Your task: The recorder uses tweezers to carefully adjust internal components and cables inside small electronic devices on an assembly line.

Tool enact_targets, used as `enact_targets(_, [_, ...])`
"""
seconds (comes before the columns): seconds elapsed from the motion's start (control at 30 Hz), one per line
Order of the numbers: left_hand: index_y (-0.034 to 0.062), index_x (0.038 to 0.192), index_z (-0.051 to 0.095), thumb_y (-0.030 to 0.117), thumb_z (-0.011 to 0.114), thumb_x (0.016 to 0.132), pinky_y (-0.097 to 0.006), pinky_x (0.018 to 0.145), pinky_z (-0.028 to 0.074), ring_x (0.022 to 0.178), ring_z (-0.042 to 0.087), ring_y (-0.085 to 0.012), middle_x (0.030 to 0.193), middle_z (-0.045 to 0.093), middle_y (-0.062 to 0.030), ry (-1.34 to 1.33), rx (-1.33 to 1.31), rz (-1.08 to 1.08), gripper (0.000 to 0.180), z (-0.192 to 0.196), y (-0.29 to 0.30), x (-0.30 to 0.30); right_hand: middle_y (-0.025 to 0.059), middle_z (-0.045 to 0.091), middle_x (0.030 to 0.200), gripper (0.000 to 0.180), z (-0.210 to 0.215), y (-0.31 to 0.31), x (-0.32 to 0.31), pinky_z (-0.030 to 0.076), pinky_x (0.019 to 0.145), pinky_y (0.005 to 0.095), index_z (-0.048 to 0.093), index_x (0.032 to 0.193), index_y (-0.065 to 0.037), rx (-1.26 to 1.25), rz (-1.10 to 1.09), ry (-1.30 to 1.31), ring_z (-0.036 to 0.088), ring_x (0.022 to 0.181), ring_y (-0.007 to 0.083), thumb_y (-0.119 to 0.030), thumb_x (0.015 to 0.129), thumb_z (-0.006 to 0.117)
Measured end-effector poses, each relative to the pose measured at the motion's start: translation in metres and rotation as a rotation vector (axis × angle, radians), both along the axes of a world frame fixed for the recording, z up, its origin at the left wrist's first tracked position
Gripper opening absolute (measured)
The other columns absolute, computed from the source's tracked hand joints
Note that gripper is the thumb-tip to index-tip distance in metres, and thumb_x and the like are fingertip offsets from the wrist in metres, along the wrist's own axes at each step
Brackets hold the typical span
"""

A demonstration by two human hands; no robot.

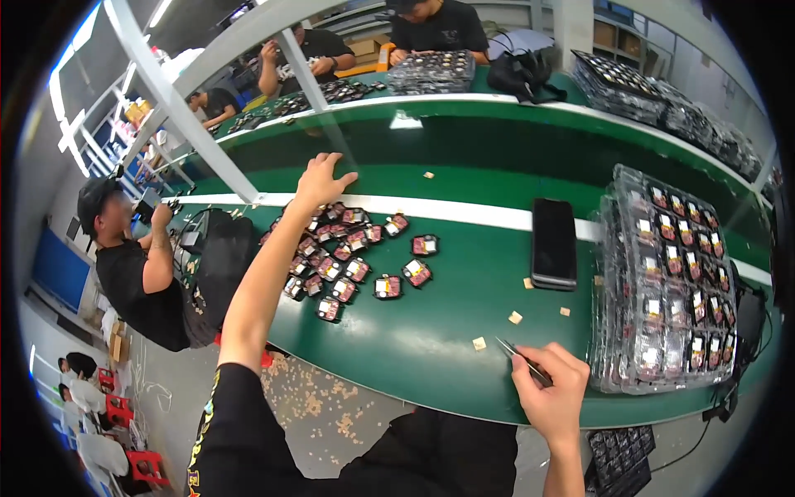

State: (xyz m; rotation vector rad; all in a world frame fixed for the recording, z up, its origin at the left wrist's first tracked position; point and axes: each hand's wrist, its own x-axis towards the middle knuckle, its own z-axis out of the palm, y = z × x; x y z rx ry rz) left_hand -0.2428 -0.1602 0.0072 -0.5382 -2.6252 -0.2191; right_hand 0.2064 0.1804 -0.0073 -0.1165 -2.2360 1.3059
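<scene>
My left hand [320,180] reaches far forward, fingers spread, over the back edge of a pile of small dark square parts with red and white labels [335,253] on the green bench [464,323]. It holds nothing. My right hand [551,389] hovers near the bench's front edge, closed on thin metal tweezers [515,354] that point up and left. Small tan scraps [479,343] lie just left of the tweezers' tip.
A black phone [553,243] lies flat in the middle. A tall stack of clear trays filled with parts [667,290] stands at the right. A green conveyor belt [497,149] runs behind. Other people work at the left [137,265] and across the belt [435,29].
</scene>
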Motion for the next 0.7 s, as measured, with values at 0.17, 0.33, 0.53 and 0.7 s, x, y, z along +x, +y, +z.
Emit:
enact_targets(0.17, [0.0029,0.122,0.067,0.035,0.071,0.1,-0.056,0.103,0.056,0.128,0.063,-0.0443,0.133,0.066,-0.0243,-0.108,-0.06,0.159,0.039,-0.021,-0.004,-0.042,0.0061,0.057,0.067,0.009,0.004,-0.002,0.009,0.034,0.051,0.0292,0.079,0.093,0.005,0.049,-0.099,-0.052,0.05,0.054,0.0118,0.002,0.084,0.079])
enact_targets(0.33, [0.0009,0.13,0.063,0.019,0.07,0.1,-0.053,0.105,0.054,0.124,0.063,-0.0451,0.129,0.068,-0.0238,-0.087,0.046,-0.026,0.036,-0.015,-0.012,-0.023,0.0036,0.06,0.074,0.011,0.011,0.002,0.011,0.041,0.057,0.0249,0.081,0.107,0.002,0.022,0.033,-0.03,0.053,0.061,0.0091,0.0,0.097,0.075])
enact_targets(0.53, [0.002,0.145,0.061,0.008,0.074,0.096,-0.05,0.103,0.054,0.119,0.065,-0.0398,0.131,0.068,-0.0187,-0.284,0.233,-0.761,0.051,0.025,0.097,0.21,0.0042,0.057,0.069,0.01,-0.001,0.002,0.01,0.033,0.051,0.0279,0.078,0.096,0.005,0.086,-0.11,-0.044,0.049,0.057,0.0096,0.004,0.086,0.079])
enact_targets(0.7, [0.0051,0.145,0.064,0.009,0.08,0.091,-0.045,0.098,0.055,0.119,0.066,-0.0328,0.134,0.07,-0.0126,-0.507,0.32,-0.915,0.056,-0.003,0.112,0.33,0.0022,0.056,0.069,0.011,0.002,0.0,-0.001,0.032,0.05,0.0266,0.08,0.099,0.004,0.036,-0.113,-0.055,0.046,0.054,0.0073,0.001,0.088,0.081])
